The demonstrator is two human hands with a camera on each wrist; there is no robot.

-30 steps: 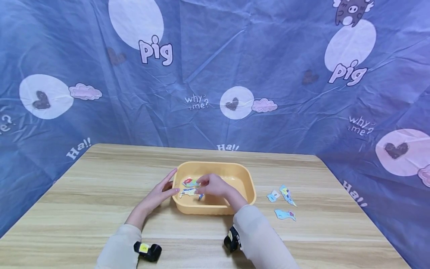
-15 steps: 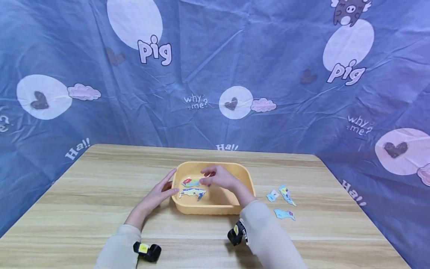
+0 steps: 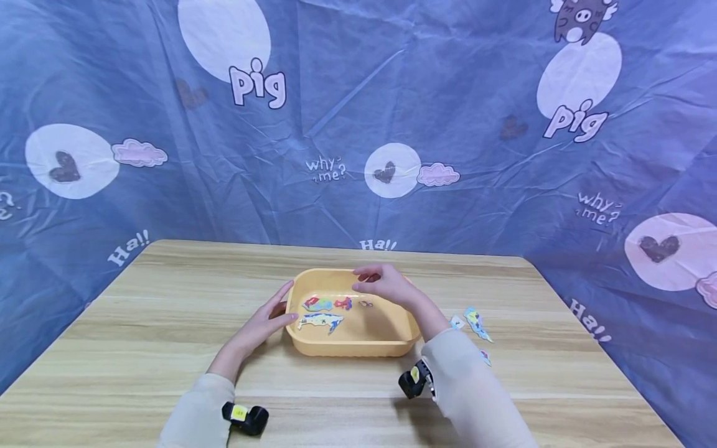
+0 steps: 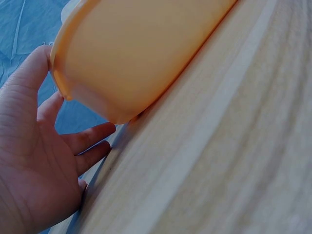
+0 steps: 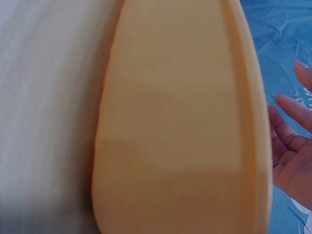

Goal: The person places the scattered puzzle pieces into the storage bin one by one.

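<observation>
Bracing the orange tray (image 3: pixel 353 350) at its left end, your left hand (image 3: pixel 264 323) rests extended fingers and thumb against the rim, unclenched, while your right hand (image 3: pixel 385 286) hangs over the tray's right half, fingers loosely bent and no piece visible among them. Inside, toward the left, lie a red-and-green piece (image 3: pixel 318 304), a smaller red piece (image 3: pixel 343 303) beside it and a white-and-blue piece (image 3: pixel 321 321) nearer you; a small dark-marked bit (image 3: pixel 366 303) sits near the middle. On the wooden table (image 3: pixel 313 404) to the right lie a yellow-and-blue piece (image 3: pixel 477 323) and, partly hidden by your right sleeve (image 3: pixel 476 398), a white piece (image 3: pixel 457 322) and a red-marked piece (image 3: pixel 485 356). The step appears to be handling flat pieces between table and tray; the next move probably calls for pinching one thin edge, tray held steady.
</observation>
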